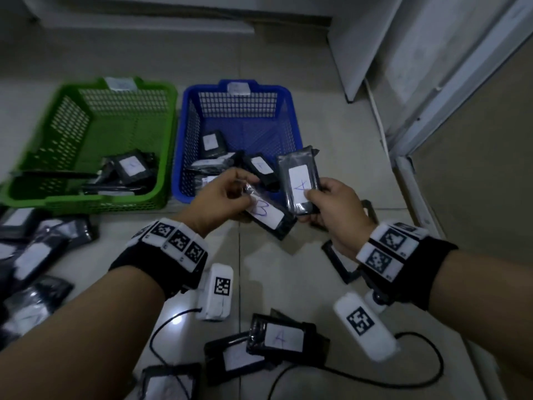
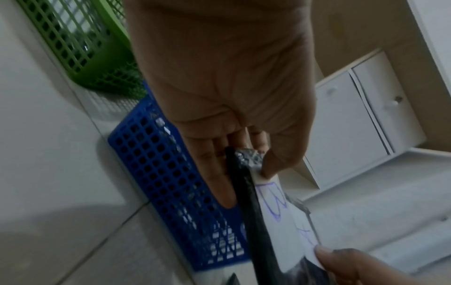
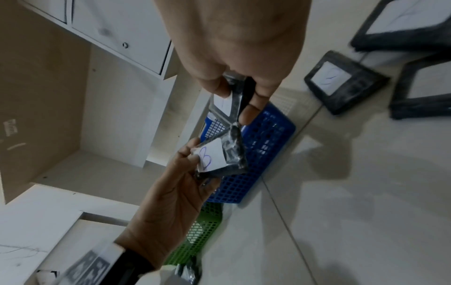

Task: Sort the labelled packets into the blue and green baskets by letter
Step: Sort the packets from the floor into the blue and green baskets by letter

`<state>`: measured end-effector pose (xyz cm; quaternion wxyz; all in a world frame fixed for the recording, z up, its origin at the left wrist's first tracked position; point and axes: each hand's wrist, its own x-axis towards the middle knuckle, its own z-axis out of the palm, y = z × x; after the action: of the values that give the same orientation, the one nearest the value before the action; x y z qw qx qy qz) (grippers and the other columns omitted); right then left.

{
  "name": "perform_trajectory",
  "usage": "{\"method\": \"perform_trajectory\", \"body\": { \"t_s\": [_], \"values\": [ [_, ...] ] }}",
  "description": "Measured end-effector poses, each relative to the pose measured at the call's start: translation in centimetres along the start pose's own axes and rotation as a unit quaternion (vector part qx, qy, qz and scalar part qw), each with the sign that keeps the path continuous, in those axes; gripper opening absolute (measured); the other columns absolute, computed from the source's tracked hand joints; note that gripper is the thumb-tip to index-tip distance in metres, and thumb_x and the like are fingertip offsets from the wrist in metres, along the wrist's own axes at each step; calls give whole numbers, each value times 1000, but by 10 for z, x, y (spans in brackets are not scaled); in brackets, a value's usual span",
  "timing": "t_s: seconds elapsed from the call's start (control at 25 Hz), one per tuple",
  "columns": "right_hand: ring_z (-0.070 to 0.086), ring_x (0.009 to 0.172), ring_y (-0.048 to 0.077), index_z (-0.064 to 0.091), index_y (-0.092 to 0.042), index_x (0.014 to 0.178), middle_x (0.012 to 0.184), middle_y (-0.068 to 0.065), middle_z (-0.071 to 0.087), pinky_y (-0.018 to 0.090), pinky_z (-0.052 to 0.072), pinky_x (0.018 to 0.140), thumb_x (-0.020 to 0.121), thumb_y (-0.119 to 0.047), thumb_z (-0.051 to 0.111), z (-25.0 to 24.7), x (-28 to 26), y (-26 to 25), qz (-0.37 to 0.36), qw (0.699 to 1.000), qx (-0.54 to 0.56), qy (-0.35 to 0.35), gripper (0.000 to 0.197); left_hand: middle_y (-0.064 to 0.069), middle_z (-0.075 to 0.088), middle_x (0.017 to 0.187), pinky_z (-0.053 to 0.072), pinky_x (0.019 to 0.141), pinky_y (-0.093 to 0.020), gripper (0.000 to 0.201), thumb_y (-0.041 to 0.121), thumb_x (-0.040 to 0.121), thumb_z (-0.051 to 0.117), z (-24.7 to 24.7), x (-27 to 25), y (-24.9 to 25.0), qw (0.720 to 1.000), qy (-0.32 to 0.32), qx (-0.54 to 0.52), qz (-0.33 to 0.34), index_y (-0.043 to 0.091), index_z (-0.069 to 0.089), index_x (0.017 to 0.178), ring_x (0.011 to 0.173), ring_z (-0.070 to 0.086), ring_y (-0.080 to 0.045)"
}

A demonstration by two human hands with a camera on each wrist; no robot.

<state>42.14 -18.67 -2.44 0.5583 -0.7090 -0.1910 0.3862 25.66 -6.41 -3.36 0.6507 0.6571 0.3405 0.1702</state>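
My left hand point(image 1: 227, 194) pinches a black packet labelled B point(image 1: 266, 215) by its end, thumb on the white label point(image 2: 270, 200); the same B packet point(image 3: 214, 158) shows in the right wrist view. My right hand point(image 1: 328, 206) grips a black packet labelled A point(image 1: 300, 180) upright, thumb on its label, fingers behind; the A packet point(image 3: 231, 100) shows there between thumb and fingers. Both packets hover in front of the blue basket point(image 1: 285, 116), which holds several packets. The green basket point(image 1: 52, 140) to its left holds several too.
Loose black packets lie on the tiled floor: a pile at the left point(image 1: 31, 255), two or three near my arms point(image 1: 279, 339), one under my right hand point(image 1: 337, 261). A black cable point(image 1: 418, 379) curls on the floor. White cabinets point(image 1: 375, 39) stand behind and right.
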Motion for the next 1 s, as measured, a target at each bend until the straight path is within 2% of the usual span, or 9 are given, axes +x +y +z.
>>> {"method": "perform_trajectory", "body": {
  "t_s": [0.12,0.24,0.36,0.48,0.56,0.68,0.8,0.88,1.0],
  "values": [
    [65,69,21,60,-6,108,104,16,66,24,57,54,91,4,44,38,27,-12,9,998,3,-58,25,-9,65,85,58,66,-37,29,-5,87,56,-36,-2,2,992,114,-44,35,22,46,94,75,66,-18],
    [64,81,24,56,-7,119,109,13,64,20,57,56,91,10,42,67,53,-15,2,997,1,-78,35,-5,61,82,58,54,-27,30,-3,88,55,-70,-7,2,966,240,-73,64,23,42,87,68,66,-12],
    [60,96,27,52,0,128,112,14,61,21,57,69,88,17,43,83,70,-5,7,995,-18,-99,44,-1,59,85,59,70,-37,25,6,86,60,-103,-11,-10,918,381,-93,56,29,48,84,81,66,-23],
    [58,100,23,55,-4,130,114,11,63,24,50,90,85,11,53,86,76,10,-45,977,-196,-76,48,2,63,93,54,90,-45,24,21,79,63,-126,-18,-24,876,476,-77,32,35,57,97,93,66,-25],
    [57,104,21,55,-11,132,118,8,60,15,46,89,87,-3,56,86,70,15,-109,936,-332,-47,45,3,62,104,50,95,-36,38,18,83,59,-132,-23,-30,870,492,-23,11,26,54,120,99,62,-19],
    [47,124,26,53,-18,134,137,10,45,37,38,108,92,-27,55,91,50,24,-186,870,-456,-8,43,-2,62,117,46,97,-39,52,26,82,56,-141,-28,-40,866,464,184,-31,22,47,134,109,56,-22],
    [42,129,27,53,-24,133,140,6,45,48,30,111,95,-40,44,89,32,32,-209,806,-554,-3,42,-11,50,136,33,103,-49,48,32,82,59,-139,-29,-48,823,389,393,-130,25,53,129,128,39,-35],
    [37,132,25,49,-28,136,142,4,44,49,22,114,96,-42,42,85,27,36,-195,791,-580,-31,43,-12,41,141,26,106,-50,38,33,82,61,-130,-32,-46,817,388,409,-122,24,61,119,133,31,-35],
    [29,134,26,37,-27,143,144,6,38,49,16,117,92,-33,52,69,16,37,-201,801,-558,-81,54,-9,45,133,30,104,-50,26,27,80,61,-110,-34,-43,833,392,387,-50,24,67,105,127,38,-33]
  ]
}}
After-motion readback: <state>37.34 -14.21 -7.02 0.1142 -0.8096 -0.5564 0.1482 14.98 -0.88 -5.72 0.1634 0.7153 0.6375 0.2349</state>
